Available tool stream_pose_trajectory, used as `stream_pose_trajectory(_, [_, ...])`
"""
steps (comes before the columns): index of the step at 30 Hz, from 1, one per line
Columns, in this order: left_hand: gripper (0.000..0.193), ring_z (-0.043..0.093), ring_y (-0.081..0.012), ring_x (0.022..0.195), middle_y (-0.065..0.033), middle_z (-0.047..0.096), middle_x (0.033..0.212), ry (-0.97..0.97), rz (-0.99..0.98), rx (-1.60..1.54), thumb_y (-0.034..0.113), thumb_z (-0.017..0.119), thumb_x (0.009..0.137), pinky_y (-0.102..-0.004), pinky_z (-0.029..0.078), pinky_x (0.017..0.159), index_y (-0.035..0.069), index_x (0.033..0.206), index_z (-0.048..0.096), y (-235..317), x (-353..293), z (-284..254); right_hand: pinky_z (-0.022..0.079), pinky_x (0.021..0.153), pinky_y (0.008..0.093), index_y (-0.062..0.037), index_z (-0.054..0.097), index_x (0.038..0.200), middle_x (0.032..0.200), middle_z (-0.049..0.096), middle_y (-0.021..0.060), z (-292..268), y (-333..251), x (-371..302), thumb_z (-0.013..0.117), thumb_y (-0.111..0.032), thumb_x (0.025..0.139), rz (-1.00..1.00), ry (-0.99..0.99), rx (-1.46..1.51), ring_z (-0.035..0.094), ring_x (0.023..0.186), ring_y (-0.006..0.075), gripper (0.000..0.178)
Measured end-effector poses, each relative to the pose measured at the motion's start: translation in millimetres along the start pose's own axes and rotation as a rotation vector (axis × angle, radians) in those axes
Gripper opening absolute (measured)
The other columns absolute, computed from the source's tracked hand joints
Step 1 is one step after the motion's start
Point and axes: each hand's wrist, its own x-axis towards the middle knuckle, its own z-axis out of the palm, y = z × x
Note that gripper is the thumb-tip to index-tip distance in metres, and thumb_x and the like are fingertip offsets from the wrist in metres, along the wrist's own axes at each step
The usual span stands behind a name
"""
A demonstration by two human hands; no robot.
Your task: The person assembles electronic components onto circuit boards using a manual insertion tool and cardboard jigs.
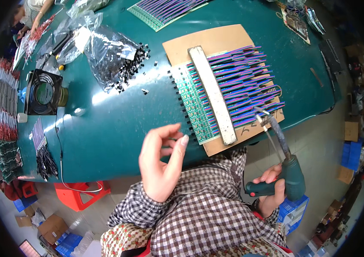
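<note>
My right hand [271, 191] is wrapped around the green handle of a soldering gun [294, 180]. Its metal tip points up and left, over the ends of the wires. A panel of small green circuit boards [190, 100] lies on a cardboard sheet [216, 38]. Rows of blue, pink and black wires [246, 81] run rightward from the boards, with a long whitish bar [214, 96] lying across them. Small black parts line the panel's left edge. Just left of its near corner is my left hand [160, 158], fingers loosely curled, thumb and forefinger apart, nothing visible between them.
A clear plastic bag [104, 51] spills black connectors [132, 66] onto the green table [117, 137]. At the left stand a black fan [44, 93] and bundled wires [4, 103]. Another wired panel [164, 10] lies at the far edge. A person's arm [38, 19] shows far left.
</note>
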Motion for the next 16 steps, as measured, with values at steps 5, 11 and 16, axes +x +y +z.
stream_pose_trajectory(5, [0.036, 0.057, -0.0264, 0.055, -0.0143, 0.055, 0.068, -0.204, 0.372, 0.603, 0.027, 0.061, 0.079, -0.0326, 0.046, 0.053, 0.005, 0.105, 0.049, 55, 64, 33, 0.054, 0.063, 0.0333, 0.0021, 0.042, 0.105, 0.073, 0.05, 0.0057, -5, -8, 50, 0.045, -0.028, 0.088, -0.007, -0.031, 0.29, 0.052, 0.075, 0.0162, 0.035])
stream_pose_trajectory(11, [0.036, 0.059, -0.0301, 0.058, -0.0148, 0.057, 0.061, -0.221, 0.309, 0.594, 0.026, 0.062, 0.072, -0.0374, 0.047, 0.055, 0.007, 0.101, 0.05, 37, 82, 54, 0.029, 0.1, 0.0505, -0.0019, 0.047, 0.097, 0.077, 0.054, 0.0063, 25, -15, 119, 0.053, -0.029, 0.085, 0.203, -0.118, 0.744, 0.054, 0.089, 0.0228, 0.031])
stream_pose_trajectory(16, [0.036, 0.061, -0.021, 0.054, -0.0117, 0.056, 0.056, -0.114, 0.279, 0.456, 0.021, 0.062, 0.069, -0.0328, 0.047, 0.054, 0.01, 0.102, 0.054, 46, 79, 55, 0.03, 0.099, 0.051, -0.0038, 0.048, 0.099, 0.078, 0.055, 0.0063, 24, -14, 130, 0.057, -0.033, 0.083, 0.233, -0.11, 0.686, 0.054, 0.09, 0.0237, 0.035])
